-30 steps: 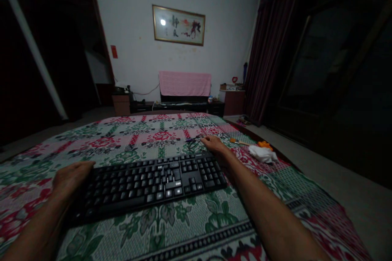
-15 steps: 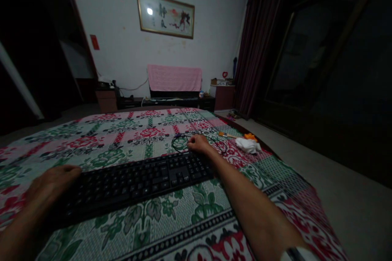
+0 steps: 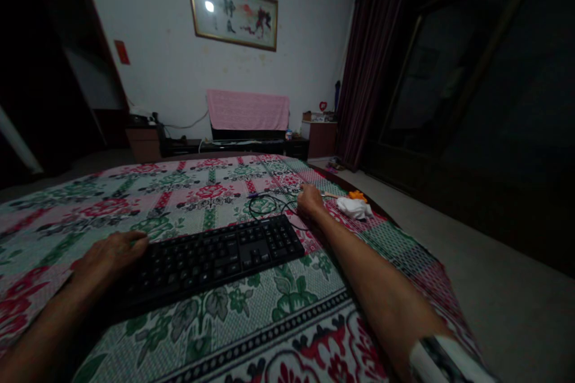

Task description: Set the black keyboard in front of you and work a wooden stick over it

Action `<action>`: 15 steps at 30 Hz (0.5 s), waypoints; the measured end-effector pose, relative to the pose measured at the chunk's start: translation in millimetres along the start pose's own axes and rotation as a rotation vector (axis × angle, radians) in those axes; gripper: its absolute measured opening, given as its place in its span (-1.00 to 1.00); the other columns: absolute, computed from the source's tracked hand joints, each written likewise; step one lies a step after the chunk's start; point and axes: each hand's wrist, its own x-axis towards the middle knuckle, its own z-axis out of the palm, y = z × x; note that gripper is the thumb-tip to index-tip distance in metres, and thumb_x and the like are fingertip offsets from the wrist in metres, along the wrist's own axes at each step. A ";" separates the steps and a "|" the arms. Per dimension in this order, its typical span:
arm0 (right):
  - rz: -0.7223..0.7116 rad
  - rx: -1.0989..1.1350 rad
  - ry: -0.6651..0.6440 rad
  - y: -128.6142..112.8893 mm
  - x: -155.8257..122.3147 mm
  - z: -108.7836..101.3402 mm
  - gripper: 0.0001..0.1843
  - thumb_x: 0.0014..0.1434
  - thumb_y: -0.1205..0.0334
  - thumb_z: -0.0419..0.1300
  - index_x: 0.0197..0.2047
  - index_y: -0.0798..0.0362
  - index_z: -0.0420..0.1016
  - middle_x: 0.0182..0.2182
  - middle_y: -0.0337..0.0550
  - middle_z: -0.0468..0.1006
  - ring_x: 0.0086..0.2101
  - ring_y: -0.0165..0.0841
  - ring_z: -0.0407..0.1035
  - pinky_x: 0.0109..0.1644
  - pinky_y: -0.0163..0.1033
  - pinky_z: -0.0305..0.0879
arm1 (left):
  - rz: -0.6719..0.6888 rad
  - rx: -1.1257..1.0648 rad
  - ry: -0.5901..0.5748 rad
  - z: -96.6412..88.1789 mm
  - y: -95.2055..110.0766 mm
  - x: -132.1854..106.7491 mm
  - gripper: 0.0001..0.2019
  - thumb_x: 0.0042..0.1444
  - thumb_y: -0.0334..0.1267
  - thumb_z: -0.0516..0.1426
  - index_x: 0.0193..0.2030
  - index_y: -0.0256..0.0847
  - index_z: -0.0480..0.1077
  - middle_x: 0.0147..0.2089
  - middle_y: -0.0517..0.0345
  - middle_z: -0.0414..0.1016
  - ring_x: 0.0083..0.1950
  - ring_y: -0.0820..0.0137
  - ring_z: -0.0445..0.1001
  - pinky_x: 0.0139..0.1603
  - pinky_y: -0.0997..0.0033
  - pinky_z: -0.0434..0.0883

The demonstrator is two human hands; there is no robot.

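Note:
A black computer keyboard [image 3: 215,257] lies aslant on the flowered cloth. My left hand [image 3: 112,254] is closed on its left end, which it partly covers, with fingertips at the far edge. Beyond the keyboard's right end, my right hand [image 3: 309,201] is curled shut above the cloth; what its fingers hold, if anything, is hidden. A thin black cable [image 3: 251,209] lies in loops behind the keyboard and runs up to that hand. Just right of the fingers shows the pale handle of a brush [image 3: 331,195], its bristle end hidden behind the hand.
A crumpled white cloth or tissue [image 3: 354,208] and a small orange object [image 3: 358,195] lie near the right edge of the flowered tablecloth [image 3: 202,335]. Farther back stand a low cabinet [image 3: 144,142] and a screen draped with a pink towel [image 3: 249,109].
My right hand has moved right, from the keyboard's far edge toward the brush. The left hand has slid rightward over the keyboard's left end. The view has shifted slightly.

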 end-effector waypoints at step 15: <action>0.174 -0.280 -0.252 60.1 22.1 -9.8 -0.58 0.09 0.32 0.08 0.04 0.20 0.37 -0.04 0.18 0.42 0.00 -0.12 0.29 0.04 -0.07 0.14 | 0.015 0.101 -0.129 0.3 9.0 -8.3 -0.55 0.12 -0.10 -0.26 -0.31 -0.17 0.41 -0.21 -0.08 0.50 -0.15 0.12 0.44 -0.18 0.24 0.28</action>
